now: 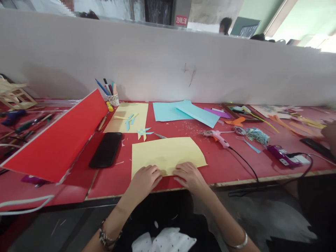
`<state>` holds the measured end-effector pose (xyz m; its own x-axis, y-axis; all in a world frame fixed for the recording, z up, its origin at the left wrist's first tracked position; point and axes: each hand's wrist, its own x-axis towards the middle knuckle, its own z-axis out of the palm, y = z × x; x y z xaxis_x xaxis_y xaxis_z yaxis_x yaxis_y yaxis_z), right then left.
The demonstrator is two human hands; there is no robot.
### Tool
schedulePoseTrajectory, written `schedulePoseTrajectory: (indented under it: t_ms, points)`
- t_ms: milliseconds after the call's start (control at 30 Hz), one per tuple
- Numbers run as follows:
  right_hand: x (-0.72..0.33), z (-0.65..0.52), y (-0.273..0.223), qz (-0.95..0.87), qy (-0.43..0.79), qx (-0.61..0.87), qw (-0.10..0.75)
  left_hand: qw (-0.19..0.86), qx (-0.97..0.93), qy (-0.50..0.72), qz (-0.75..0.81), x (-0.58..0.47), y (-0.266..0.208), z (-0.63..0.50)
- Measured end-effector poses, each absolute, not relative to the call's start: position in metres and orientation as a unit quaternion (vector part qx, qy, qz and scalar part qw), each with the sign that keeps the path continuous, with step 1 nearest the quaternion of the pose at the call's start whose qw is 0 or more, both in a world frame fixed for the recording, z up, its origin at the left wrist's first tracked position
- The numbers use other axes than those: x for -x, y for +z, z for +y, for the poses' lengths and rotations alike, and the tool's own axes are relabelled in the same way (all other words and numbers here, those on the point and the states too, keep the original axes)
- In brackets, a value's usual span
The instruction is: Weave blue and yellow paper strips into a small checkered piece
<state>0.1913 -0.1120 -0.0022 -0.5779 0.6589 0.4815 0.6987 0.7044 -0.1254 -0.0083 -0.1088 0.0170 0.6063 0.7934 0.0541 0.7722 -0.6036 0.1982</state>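
Observation:
A pale yellow sheet of paper (168,150) lies in front of me at the table's front edge, its right side curving up a little. My left hand (148,176) is closed on the sheet's near edge, left of its middle, fingers bent over it. On the same edge, a short way to the right, my right hand (189,175) also grips the paper with curled fingers. Both thumbs are partly hidden. Just beyond the sheet lie a small woven piece of blue and yellow paper strips (143,133) and a pointed metal tool (160,135).
A black phone (106,149) and a leaning red board (59,140) are at left. Behind are a pen cup (113,100) and blue paper sheets (173,112). A pink glue gun (216,137) and purple power strip (283,156) lie right, near another person's hand (329,136).

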Motion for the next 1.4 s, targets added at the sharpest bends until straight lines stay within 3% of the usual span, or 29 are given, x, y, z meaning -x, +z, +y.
schedulePoseTrajectory:
  t_ms: [167, 600, 733, 967, 1200, 1267, 1400]
  points:
    - [-0.163, -0.114, -0.002, -0.871, -0.01, 0.444, 0.211, 0.06, -0.893, 0.053, 0.444, 0.003, 0.014, -0.105]
    - [-0.214, -0.105, -0.004, -0.825, 0.055, 0.521, 0.21, 0.219, -0.808, 0.136, 0.53, 0.046, -0.001, -0.108]
    - [-0.217, -0.109, -0.007, -0.819, 0.055, 0.533, 0.205, 0.215, -0.795, 0.128, 0.552, 0.065, -0.005, -0.108]
    - [-0.237, -0.11, -0.013, -0.794, 0.004, 0.561, 0.235, 0.151, -0.81, 0.099, 0.558, 0.069, 0.002, -0.108]
    - [-0.264, -0.102, -0.009, -0.778, 0.08, 0.548, 0.296, 0.272, -0.793, 0.09, 0.538, 0.073, 0.034, -0.092]
    - [-0.266, -0.101, -0.005, -0.769, 0.109, 0.549, 0.31, 0.247, -0.776, 0.094, 0.573, 0.071, 0.045, -0.073]
    - [-0.272, -0.1, 0.001, -0.742, 0.184, 0.554, 0.33, 0.076, -0.731, 0.099, 0.671, 0.053, 0.053, -0.022]
